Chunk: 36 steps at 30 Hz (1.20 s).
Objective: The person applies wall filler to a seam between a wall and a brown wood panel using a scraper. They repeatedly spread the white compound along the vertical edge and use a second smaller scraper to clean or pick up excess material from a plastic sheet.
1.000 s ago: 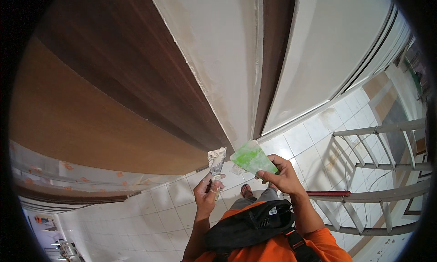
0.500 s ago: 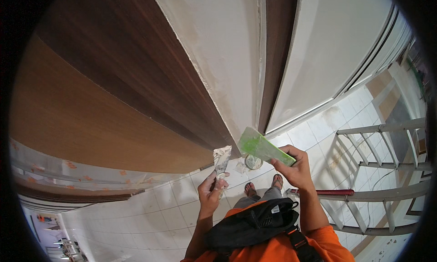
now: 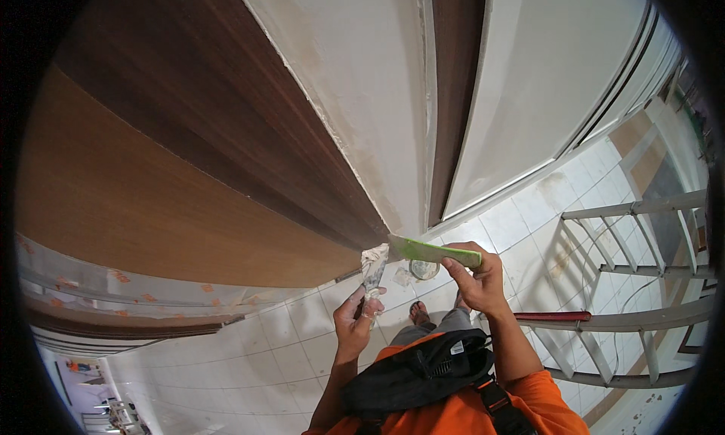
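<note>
My left hand is closed round the handle of a putty knife, blade up, with pale putty heaped over it. My right hand grips a flat green spreader, seen nearly edge-on. Its far end is smeared with pale stuff and lies close beside the loaded blade; whether the two touch I cannot tell. Both tools are in front of the foot of a white wall strip that has rough putty along its edges. Below the spreader, a round tub on the floor is partly hidden.
Dark wood panels flank the white strip, with a lighter brown panel at left. A metal ladder fills the right side; a long red tool lies by it. White tiles cover the floor under my feet.
My right hand has turned the green spreader from its broad face to nearly edge-on and brought its end left, closer to the putty knife. My left hand has shifted slightly right.
</note>
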Motion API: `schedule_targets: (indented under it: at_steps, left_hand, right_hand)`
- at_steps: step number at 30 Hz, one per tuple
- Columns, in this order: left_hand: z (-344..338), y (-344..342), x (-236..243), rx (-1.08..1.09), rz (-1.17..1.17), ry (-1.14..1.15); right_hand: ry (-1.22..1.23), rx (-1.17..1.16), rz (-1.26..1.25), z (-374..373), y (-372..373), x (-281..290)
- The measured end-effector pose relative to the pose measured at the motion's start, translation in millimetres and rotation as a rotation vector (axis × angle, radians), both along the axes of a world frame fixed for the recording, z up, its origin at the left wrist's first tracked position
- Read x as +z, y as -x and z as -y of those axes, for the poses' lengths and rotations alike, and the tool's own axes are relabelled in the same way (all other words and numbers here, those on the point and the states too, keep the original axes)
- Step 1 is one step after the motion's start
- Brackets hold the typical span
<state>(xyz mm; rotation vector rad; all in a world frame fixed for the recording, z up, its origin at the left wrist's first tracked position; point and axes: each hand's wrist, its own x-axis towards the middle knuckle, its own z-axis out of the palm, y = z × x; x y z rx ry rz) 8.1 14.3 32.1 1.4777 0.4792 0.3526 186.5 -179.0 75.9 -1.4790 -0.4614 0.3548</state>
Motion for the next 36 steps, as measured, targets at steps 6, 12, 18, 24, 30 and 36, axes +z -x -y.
schedule_targets:
  at_steps: [6,12,18,24,30,36]
  left_hand:
    - [2,-1,0,0.031,-0.009,-0.072]
    - [5,-3,4,0.038,-0.024,-0.07]
    - [5,-1,-4,0.009,-0.014,0.017]
    - [8,-4,-5,-0.002,-0.025,0.032]
    - [11,-7,-5,0.02,-0.036,0.053]
    - [14,-11,-5,0.016,-0.082,0.046]
  right_hand:
    - [0.06,0.027,0.195,0,-2,2]
    - [0.062,0.055,0.235,0,-1,1]
    - [0.064,0.081,0.201,0,1,-4]
    - [0.031,0.069,0.241,3,1,-8]
    - [0.013,0.07,0.258,2,2,-10]
    - [0.021,0.104,0.293,4,-1,-16]
